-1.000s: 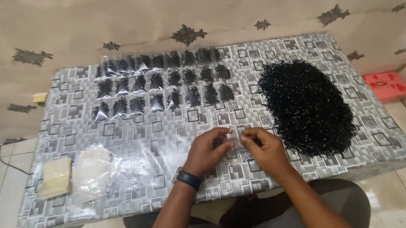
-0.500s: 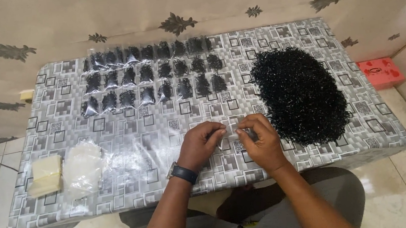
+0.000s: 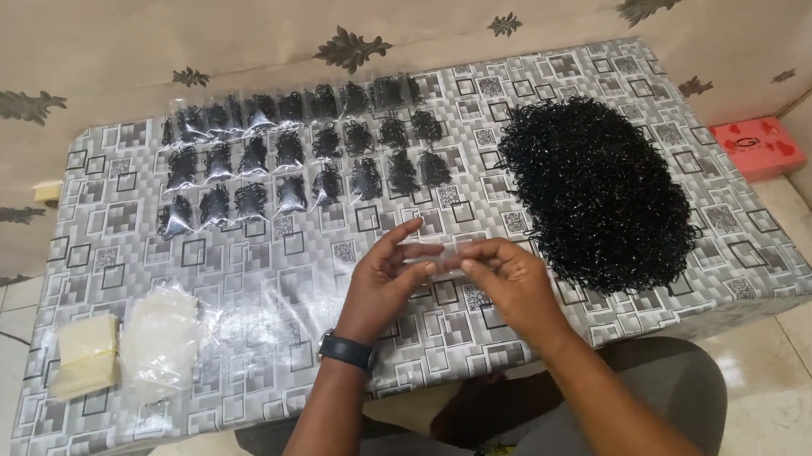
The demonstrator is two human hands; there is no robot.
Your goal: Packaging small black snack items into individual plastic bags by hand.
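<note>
While pinched by both hands [image 3: 452,278], clear bag [image 3: 437,252] crosswise.

Counted: 23 filled small bags [image 3: 303,153] in three rows at 11 o'clock, 8+8+7; one black heap [image 3: 595,193] at 2 o'clock; two stacks of empty bags [image 3: 127,348] at 8 o'clock

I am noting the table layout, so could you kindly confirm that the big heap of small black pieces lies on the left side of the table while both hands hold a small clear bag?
Not quite: the head view shows the heap of small black pieces on the right side of the table. The rest stands: left hand and right hand hold a small clear bag.
</note>
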